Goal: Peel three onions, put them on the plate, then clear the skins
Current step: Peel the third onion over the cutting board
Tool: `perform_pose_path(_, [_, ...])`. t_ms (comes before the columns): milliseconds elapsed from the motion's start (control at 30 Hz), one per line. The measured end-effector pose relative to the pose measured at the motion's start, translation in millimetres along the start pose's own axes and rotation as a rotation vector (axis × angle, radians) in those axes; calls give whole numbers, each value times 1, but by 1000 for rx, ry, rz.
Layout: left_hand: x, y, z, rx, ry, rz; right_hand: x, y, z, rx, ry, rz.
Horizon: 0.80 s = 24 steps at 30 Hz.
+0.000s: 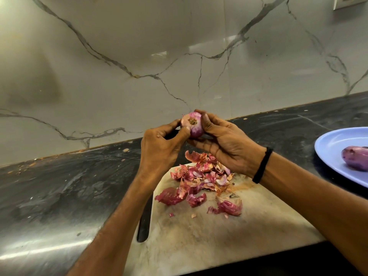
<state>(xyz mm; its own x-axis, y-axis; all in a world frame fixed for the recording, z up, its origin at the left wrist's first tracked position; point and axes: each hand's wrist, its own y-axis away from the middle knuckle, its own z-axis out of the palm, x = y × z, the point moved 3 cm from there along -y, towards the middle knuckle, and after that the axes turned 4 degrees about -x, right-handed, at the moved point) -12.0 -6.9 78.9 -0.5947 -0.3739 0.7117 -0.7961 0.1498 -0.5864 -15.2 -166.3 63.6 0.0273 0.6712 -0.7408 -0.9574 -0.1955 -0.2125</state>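
Both hands, left hand (159,144) and right hand (225,144), gripped one round purple-red onion (192,124) above the pale worn cutting board (229,232). Papery purple skins (201,182) lay heaped at the board's far edge. A peeled purple onion (355,158) sat on the round blue plate (330,148) at the worktop's right edge.

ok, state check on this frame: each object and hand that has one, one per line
onion in hands: lifted above the board, root end toward camera, mostly peeled
left hand: gripping the onion, thumb by the root
right hand: cupping the onion from the other side
onion on plate: peeled, lying on the plate, partly cut off by frame edge
plate: on the counter, holds one visible onion
skins: loose pile on the cutting board, not cleared
cutting board: flat on the counter, stained
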Motion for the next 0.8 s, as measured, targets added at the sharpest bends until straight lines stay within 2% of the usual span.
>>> perform_pose_path(500, [2,1,4,-28,-76,62,1,-2,-3,-37,421,-171])
perform_pose_path(667, [1,2,-1,21,-99,98,1,-1,-2,-11,471,-203])
perform_pose_path(800, [1,-1,-2,-15,-91,100,1,-1,-2,3,449,-203])
